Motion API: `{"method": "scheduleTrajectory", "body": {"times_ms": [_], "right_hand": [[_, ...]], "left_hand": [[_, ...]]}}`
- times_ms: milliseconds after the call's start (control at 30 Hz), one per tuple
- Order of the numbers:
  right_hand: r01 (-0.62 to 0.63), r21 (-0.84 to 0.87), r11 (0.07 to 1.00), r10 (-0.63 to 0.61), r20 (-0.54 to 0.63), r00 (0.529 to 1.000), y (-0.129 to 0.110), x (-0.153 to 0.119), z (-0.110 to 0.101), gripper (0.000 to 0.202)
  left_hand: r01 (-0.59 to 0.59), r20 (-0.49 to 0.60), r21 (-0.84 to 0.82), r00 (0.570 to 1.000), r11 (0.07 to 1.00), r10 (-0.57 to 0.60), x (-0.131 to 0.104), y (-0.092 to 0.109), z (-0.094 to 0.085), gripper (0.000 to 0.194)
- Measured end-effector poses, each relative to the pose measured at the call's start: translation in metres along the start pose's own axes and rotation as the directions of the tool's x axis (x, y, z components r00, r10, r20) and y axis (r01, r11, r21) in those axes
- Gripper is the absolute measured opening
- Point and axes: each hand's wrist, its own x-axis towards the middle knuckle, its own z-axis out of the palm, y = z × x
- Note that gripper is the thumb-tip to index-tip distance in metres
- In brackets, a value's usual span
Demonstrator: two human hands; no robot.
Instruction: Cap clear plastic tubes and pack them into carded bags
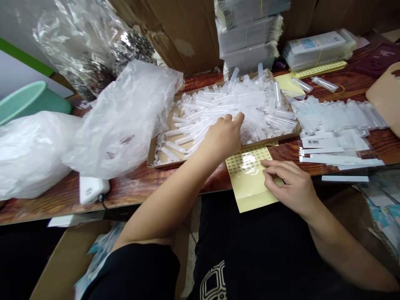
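My left hand (pixel 223 135) reaches over a shallow cardboard tray (pixel 153 156) heaped with clear plastic tubes (pixel 206 110). Its fingers are bent down among the tubes; the fingertips are hidden, so what they grip does not show. A yellow sheet of small oval stickers (pixel 250 183) lies at the table edge, partly over my lap. Above the right side of that sheet is my right hand (pixel 289 181), its thumb and fingers drawn together in a pinch. Whatever is between those fingertips is too small to make out.
White plastic bags (pixel 125 116) and a green basin (pixel 34 100) stand left, near a white charger box (pixel 92 189). Bundled clear packs (pixel 250 37) rise behind the tray. To the right lie filled tubes (pixel 337 114), label strips (pixel 337 150) and two loose tubes (pixel 325 84).
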Motion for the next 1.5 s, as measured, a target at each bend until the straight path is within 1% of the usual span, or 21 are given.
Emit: {"method": "scheduleTrajectory", "body": {"times_ms": [100, 200, 300, 400, 500, 567, 633, 700, 767, 833, 900, 967, 1033, 1100, 1167, 1200, 1267, 1333, 1367, 1433, 1500], "right_hand": [[-0.012, 0.021, 1.000, 0.012, 0.008, 1.000, 0.000, -0.001, -0.001, 0.014], [0.001, 0.041, 0.999, -0.002, 0.020, 1.000, 0.002, 0.000, -0.002, 0.013], [0.036, 0.031, 0.999, -0.036, 0.017, 0.999, 0.004, 0.004, -0.004, 0.013], [0.070, 0.043, 0.997, -0.069, -0.005, 0.998, 0.002, 0.011, -0.009, 0.014], [0.118, 0.141, 0.983, -0.123, 0.028, 0.992, -0.010, 0.020, -0.018, 0.014], [0.170, 0.214, 0.962, -0.198, 0.121, 0.973, -0.023, 0.025, -0.022, 0.013], [0.191, 0.280, 0.941, -0.261, 0.236, 0.936, -0.036, 0.027, -0.023, 0.012], [0.149, 0.344, 0.927, -0.270, 0.336, 0.902, -0.046, 0.026, -0.020, 0.013], [0.075, 0.391, 0.917, -0.240, 0.393, 0.888, -0.053, 0.022, -0.015, 0.014], [-0.018, 0.431, 0.902, -0.177, 0.407, 0.896, -0.057, 0.017, -0.009, 0.015], [-0.120, 0.482, 0.868, -0.098, 0.402, 0.910, -0.059, 0.013, -0.004, 0.017], [-0.218, 0.546, 0.809, -0.032, 0.412, 0.910, -0.061, 0.010, 0.001, 0.017], [-0.297, 0.609, 0.736, 0.005, 0.433, 0.902, -0.062, 0.008, 0.005, 0.014], [-0.360, 0.639, 0.680, 0.018, 0.477, 0.879, -0.062, 0.006, 0.006, 0.010], [-0.368, 0.619, 0.694, 0.007, 0.505, 0.863, -0.059, 0.006, 0.004, 0.009], [-0.346, 0.601, 0.721, 0.003, 0.496, 0.868, -0.057, 0.007, 0.002, 0.009], [-0.253, 0.568, 0.783, -0.005, 0.412, 0.911, -0.053, 0.010, -0.006, 0.012], [-0.126, 0.529, 0.839, -0.014, 0.253, 0.967, -0.051, 0.017, -0.015, 0.017], [-0.053, 0.489, 0.871, -0.026, 0.153, 0.988, -0.051, 0.020, -0.020, 0.020], [0.084, 0.363, 0.928, -0.078, -0.031, 0.996, -0.054, 0.028, -0.028, 0.028], [0.190, 0.244, 0.951, -0.169, -0.102, 0.980, -0.059, 0.034, -0.032, 0.035]], "left_hand": [[-0.033, -0.068, -0.050, 0.997, 0.998, 0.030, 0.002, -0.011, 0.010, 0.041], [-0.079, -0.145, -0.186, 0.988, 0.979, 0.052, -0.001, -0.028, 0.012, 0.035], [-0.111, -0.278, -0.337, 0.960, 0.935, 0.014, -0.016, -0.045, 0.002, 0.033], [-0.102, -0.358, -0.429, 0.932, 0.897, -0.065, -0.047, -0.056, -0.017, 0.033], [-0.099, -0.268, -0.543, 0.961, 0.834, -0.060, -0.083, -0.056, -0.032, 0.035], [-0.147, -0.141, -0.671, 0.988, 0.727, 0.069, -0.103, -0.050, -0.036, 0.032], [-0.175, -0.050, -0.765, 0.976, 0.620, 0.214, -0.116, -0.044, -0.035, 0.027], [-0.198, -0.029, -0.813, 0.953, 0.548, 0.301, -0.124, -0.038, -0.030, 0.021], [-0.207, -0.059, -0.852, 0.951, 0.481, 0.303, -0.128, -0.034, -0.022, 0.018], [-0.177, -0.093, -0.902, 0.970, 0.394, 0.224, -0.129, -0.029, -0.012, 0.019], [-0.140, -0.119, -0.953, 0.989, 0.270, 0.092, -0.129, -0.023, 0.002, 0.021], [-0.117, -0.120, -0.988, 0.992, 0.101, -0.031, -0.127, -0.015, 0.018, 0.026], [-0.096, -0.091, -0.993, 0.993, -0.063, -0.078, -0.125, -0.007, 0.035, 0.033], [-0.102, -0.088, -0.987, 0.990, -0.126, -0.108, -0.122, 0.001, 0.048, 0.035], [-0.189, -0.163, -0.971, 0.972, -0.145, -0.172, -0.121, 0.006, 0.055, 0.034], [-0.249, -0.214, -0.954, 0.956, -0.168, -0.202, -0.120, 0.007, 0.057, 0.033], [-0.333, -0.282, -0.906, 0.935, -0.262, -0.214, -0.122, 0.008, 0.056, 0.031], [-0.330, -0.294, -0.872, 0.944, -0.360, -0.153, -0.125, 0.007, 0.054, 0.029], [-0.315, -0.293, -0.872, 0.949, -0.375, -0.116, -0.126, 0.007, 0.053, 0.027], [-0.315, -0.310, -0.896, 0.948, -0.315, -0.065, -0.129, 0.007, 0.052, 0.026], [-0.353, -0.354, -0.918, 0.935, -0.181, -0.031, -0.131, 0.007, 0.052, 0.022]]}}
